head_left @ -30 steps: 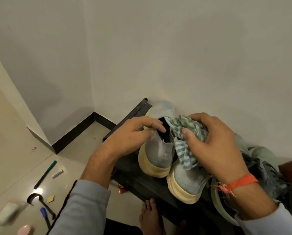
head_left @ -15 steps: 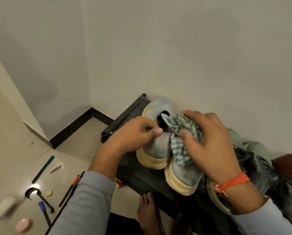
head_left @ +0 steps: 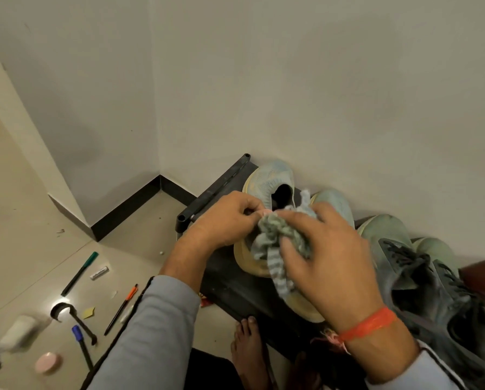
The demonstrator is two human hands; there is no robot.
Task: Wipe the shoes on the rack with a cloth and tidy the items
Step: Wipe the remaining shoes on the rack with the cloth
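Step in hand: wiping the left-hand knit sneaker [head_left: 266,184] of the pale blue pair, which stands on the black shoe rack [head_left: 230,280] against the far wall.
Right hand [head_left: 328,266]: fingers curled round a bunched green striped cloth [head_left: 277,237], pressing it onto the heel end of the sneaker; loose folds hang down over the yellowed sole.
Left hand [head_left: 221,220]: fingertips drawn together in a pinch at the sneaker's collar, where they meet the cloth; whether they nip the knit edge or a corner of the cloth cannot be told.
Advice, hold: judged from this pose, the left hand should brace the shoe so it does not slide on the rack while the right hand rubs.
Advice, wipe: probably best to stroke along the knit and then round the sole rim, turning the cloth to a fresh fold as it soils.
Second sneaker [head_left: 337,204]: just right of the first; only its toe shows beyond the right hand.
Other shoes: a dark laced shoe [head_left: 421,280] and a pale green pair [head_left: 387,229] lie further right, partly overlapping.
Floor items: pens, a marker [head_left: 79,273] and small oddments lie scattered at near left, not yet tidied.
Hidden: the heel and near side of the wiped sneaker, under both hands.
Cut off: the rack's right end and a dark red object [head_left: 483,280] at the frame edge, unidentifiable.
Blurred: a pale object [head_left: 21,330] at near left.
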